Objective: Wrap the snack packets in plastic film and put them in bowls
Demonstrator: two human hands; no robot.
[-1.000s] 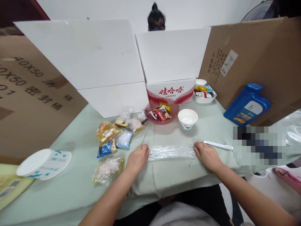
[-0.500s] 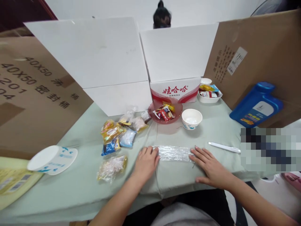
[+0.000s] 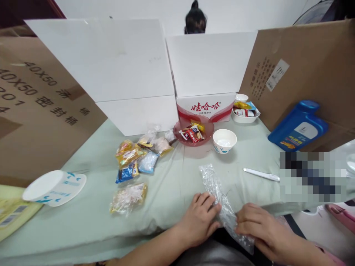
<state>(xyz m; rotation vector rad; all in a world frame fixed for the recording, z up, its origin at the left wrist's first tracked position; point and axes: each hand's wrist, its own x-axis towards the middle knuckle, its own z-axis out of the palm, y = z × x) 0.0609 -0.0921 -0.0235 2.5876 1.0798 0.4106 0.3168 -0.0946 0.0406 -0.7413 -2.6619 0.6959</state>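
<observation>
A long folded strip of clear crinkled plastic [image 3: 215,190] lies lengthwise toward me over the near edge of the pale green table [image 3: 91,218]. My left hand [image 3: 201,218] grips its near part with fingers curled on it. My right hand [image 3: 256,227] pinches the near end of the plastic at the table edge. Both hands are close together by my lap.
Snack packets [image 3: 133,162] lie left of centre. A red bowl of sweets [image 3: 193,133], a white bowl [image 3: 224,140], a white dish [image 3: 245,112], a pen [image 3: 260,174] and a blue bottle [image 3: 298,125] stand behind. A tipped white cup [image 3: 52,186] lies left. Cardboard walls surround; a person's head [image 3: 195,20] shows behind.
The plastic strip lay crosswise with a hand at each end; it has been turned lengthwise and pulled toward me, and both hands have drawn back to the table edge.
</observation>
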